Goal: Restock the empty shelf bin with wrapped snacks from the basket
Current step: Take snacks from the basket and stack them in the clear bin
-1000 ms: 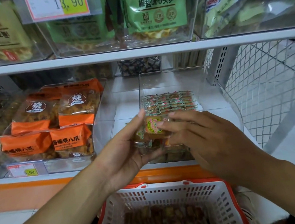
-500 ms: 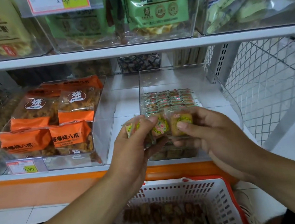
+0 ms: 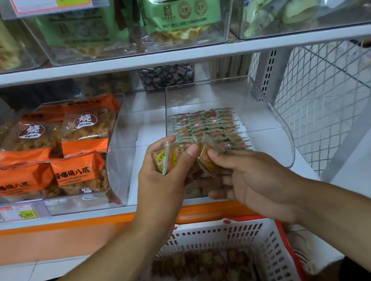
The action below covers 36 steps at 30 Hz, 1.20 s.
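A clear shelf bin (image 3: 265, 99) on the lower shelf holds neat rows of small wrapped snacks (image 3: 205, 124) toward its back. In front of the bin, my left hand (image 3: 161, 184) grips a small bunch of wrapped snacks (image 3: 165, 158) between thumb and fingers. My right hand (image 3: 248, 177) pinches one snack (image 3: 207, 158) at the right end of that bunch, palm turned up. Below, a white basket with a red rim (image 3: 278, 252) holds several more brown wrapped snacks (image 3: 208, 267).
A neighbouring clear bin (image 3: 118, 171) at the left holds orange snack bags (image 3: 43, 161) with a price tag on its front. An upper shelf (image 3: 170, 56) carries bins of green bags. A wire mesh panel (image 3: 328, 101) closes the shelf's right end.
Both hands dropped slightly and drew apart a little. My right hand turned palm up and now pinches one snack off the bunch held in the left hand.
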Available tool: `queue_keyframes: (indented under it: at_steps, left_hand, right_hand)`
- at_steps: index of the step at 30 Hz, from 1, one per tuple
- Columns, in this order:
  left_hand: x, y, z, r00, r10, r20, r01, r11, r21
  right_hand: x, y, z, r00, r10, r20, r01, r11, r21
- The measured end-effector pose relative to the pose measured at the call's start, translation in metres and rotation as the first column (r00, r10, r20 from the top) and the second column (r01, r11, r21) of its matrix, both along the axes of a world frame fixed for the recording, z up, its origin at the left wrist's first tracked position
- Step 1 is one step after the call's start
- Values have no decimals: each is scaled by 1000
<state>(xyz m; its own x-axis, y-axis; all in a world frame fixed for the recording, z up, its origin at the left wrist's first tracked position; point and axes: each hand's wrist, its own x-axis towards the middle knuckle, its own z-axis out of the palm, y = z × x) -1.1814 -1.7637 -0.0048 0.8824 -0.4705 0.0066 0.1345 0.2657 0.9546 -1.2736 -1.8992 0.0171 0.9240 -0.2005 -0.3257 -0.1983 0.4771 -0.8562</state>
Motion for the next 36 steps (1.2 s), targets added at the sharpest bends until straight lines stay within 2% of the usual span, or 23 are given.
queue_keyframes:
  at_steps: [4, 5, 6, 7, 8, 9, 10, 11, 13, 15, 17, 19, 21, 29, 36]
  left_hand:
    - [2, -3, 3, 1000, -2, -22, 2, 1000, 16]
    - [3, -4, 3, 999, 2, -48, -1, 1000, 13]
    - [4, -4, 3, 998, 2, -67, -1, 1000, 14]
    - [4, -5, 3, 997, -3, -74, 4, 1000, 17]
    - [4, -5, 3, 997, -11, -71, 13, 1000, 23]
    - [3, -6, 3, 998, -21, -62, 23, 999, 28]
    - [2, -7, 2, 998, -31, -53, 33, 999, 33]
    - [1, -9, 0, 998, -40, -47, 41, 998, 37]
    - [0, -11, -3, 998, -56, -33, 58, 997, 59]
    - [0, -12, -6, 997, -69, -19, 71, 993, 98]
    - [0, -12, -9, 997, -80, -13, 81, 989, 127]
    - [-1, -12, -10, 995, -95, -12, 96, 986, 135]
    - [-1, -11, -10, 994, -109, -22, 111, 985, 134]
    - [-3, -12, -11, 988, -130, -80, 139, 985, 107]
    - [-3, -14, -12, 981, -166, -99, 178, 975, 131]
  right_hand:
    - [2, -13, 8, 999, 20, 28, -20, 1000, -1]
    - [3, -21, 14, 998, -4, 57, 8, 998, -56]
    - [4, -32, 20, 996, -28, 84, 45, 975, -219]
    - [4, -44, 27, 995, -27, 92, 70, 861, -504]
    - [3, -57, 32, 998, -16, 58, 56, 610, -790]
    - [2, -69, 35, 1000, -15, -8, -2, 325, -946]
    - [1, -80, 34, 994, -40, -100, -94, 129, -987]
    - [1, -88, 31, 978, -70, -196, -194, 35, -980]
    - [3, -93, 20, 911, -113, -397, -403, -46, -914]
    - [10, -89, 10, 849, -106, -518, -523, -18, -852]
    - [18, -83, 6, 824, -106, -557, -558, 21, -830]
    - [24, -83, 2, 799, -123, -588, -594, -12, -805]
    - [27, -84, -2, 787, -150, -599, -608, -22, -793]
    - [25, -81, -11, 780, -159, -605, -608, 35, -794]
    - [27, -82, -14, 757, -213, -617, -585, 198, -786]
